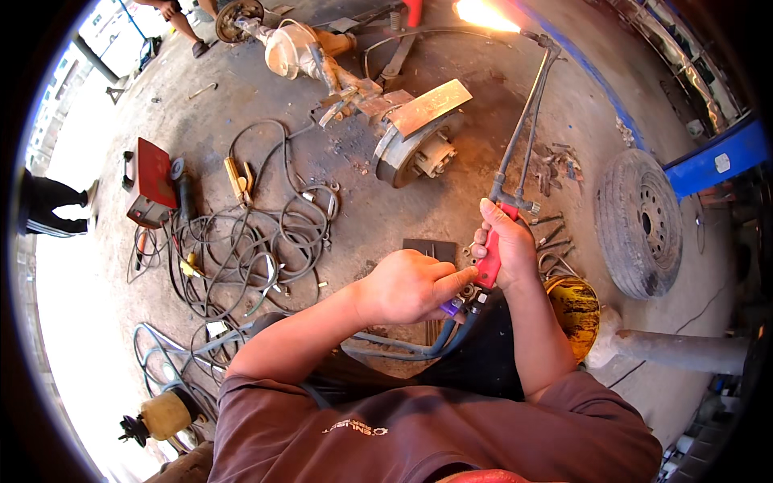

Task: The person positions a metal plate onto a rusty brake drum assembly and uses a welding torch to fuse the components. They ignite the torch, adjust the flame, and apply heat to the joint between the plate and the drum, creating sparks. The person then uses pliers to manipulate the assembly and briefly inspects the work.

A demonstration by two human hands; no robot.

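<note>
My right hand (509, 245) grips the red handle of a gas cutting torch (519, 133). Its two long thin tubes run up and away to the tip at the top, where a bright orange flame (483, 14) burns. My left hand (412, 286) is pinched on the valve knobs at the torch's lower end, where blue hoses (403, 346) join. Beyond the hands, a vehicle axle with a brake disc (415, 149) lies on the concrete floor, with a flat metal plate (431, 105) resting on it.
A tangle of cables (258, 241) and a red welding machine (150, 181) lie to the left. A tyre (640, 221) lies at the right, a yellow helmet (573, 306) beside my right arm. Loose bolts and tools (555, 165) are scattered. A person's legs (48, 208) stand at far left.
</note>
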